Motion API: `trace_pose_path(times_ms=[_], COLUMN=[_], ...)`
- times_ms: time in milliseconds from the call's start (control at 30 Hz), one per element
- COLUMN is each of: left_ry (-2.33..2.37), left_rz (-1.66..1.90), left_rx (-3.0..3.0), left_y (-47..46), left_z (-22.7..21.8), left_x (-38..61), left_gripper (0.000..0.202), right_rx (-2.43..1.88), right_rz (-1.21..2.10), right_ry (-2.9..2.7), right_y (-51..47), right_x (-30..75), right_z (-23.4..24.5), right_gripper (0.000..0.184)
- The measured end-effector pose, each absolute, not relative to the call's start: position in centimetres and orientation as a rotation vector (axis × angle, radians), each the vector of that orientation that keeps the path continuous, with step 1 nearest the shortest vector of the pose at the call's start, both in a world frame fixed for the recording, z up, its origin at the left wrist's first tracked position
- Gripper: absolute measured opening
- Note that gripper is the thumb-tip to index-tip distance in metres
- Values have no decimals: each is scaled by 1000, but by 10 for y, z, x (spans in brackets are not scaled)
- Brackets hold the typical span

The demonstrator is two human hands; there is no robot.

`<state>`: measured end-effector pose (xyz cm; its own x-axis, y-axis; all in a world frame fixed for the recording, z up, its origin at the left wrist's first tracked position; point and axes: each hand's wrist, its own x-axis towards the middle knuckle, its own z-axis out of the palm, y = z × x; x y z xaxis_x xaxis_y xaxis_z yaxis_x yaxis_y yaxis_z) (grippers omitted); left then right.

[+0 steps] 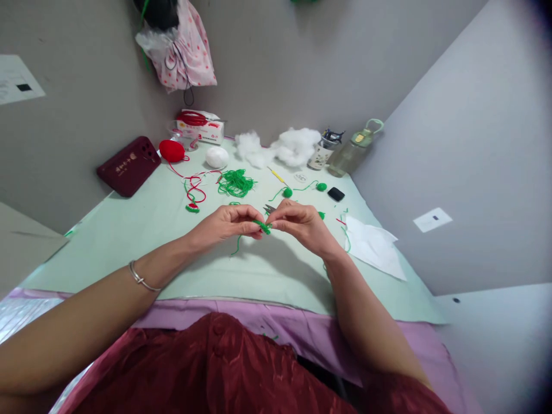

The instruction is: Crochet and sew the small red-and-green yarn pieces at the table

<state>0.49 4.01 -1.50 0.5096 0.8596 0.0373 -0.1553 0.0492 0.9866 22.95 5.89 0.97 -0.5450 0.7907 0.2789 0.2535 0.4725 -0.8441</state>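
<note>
Both hands meet over the middle of the table, pinching a small green crochet piece between them. My left hand grips its left side with thumb and fingers, and a green yarn tail hangs below. On the other side my right hand is closed at the piece's right edge, thumb against fingertips. Just behind the fingertips show the dark blades of small scissors, their handles hidden by my right hand. Whether a hook or needle is in my right fingers, I cannot tell.
Behind the hands lie a green yarn heap, a yellow-handled crochet hook, green balls and white stuffing. A red yarn ball and phone are left; a bottle and white cloth are right.
</note>
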Motion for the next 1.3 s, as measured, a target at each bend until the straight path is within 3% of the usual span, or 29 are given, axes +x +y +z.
trace_pose_path(times_ms=[233, 433, 533, 833, 1033, 1300], left_ry=[745, 746, 768, 839, 848, 777], left_rz=[925, 910, 879, 861, 859, 899], left_rx=[1237, 1240, 1227, 1280, 1246, 1331], left_y=[41, 41, 41, 42, 43, 44], left_z=[-16, -22, -21, -17, -22, -21], left_x=[9, 11, 12, 10, 11, 9], left_gripper=[21, 23, 26, 24, 26, 21], right_rx=[-943, -872, -833, -792, -783, -756], right_rz=[951, 378, 243, 483, 1316, 797], right_ry=[-1966, -2323, -2330, -2007, -1774, -1496], right_y=[46, 39, 39, 30, 33, 56], right_x=[217, 211, 209, 206, 214, 248], right_z=[7, 6, 4, 12, 25, 39], right_gripper=[14, 20, 21, 17, 24, 23])
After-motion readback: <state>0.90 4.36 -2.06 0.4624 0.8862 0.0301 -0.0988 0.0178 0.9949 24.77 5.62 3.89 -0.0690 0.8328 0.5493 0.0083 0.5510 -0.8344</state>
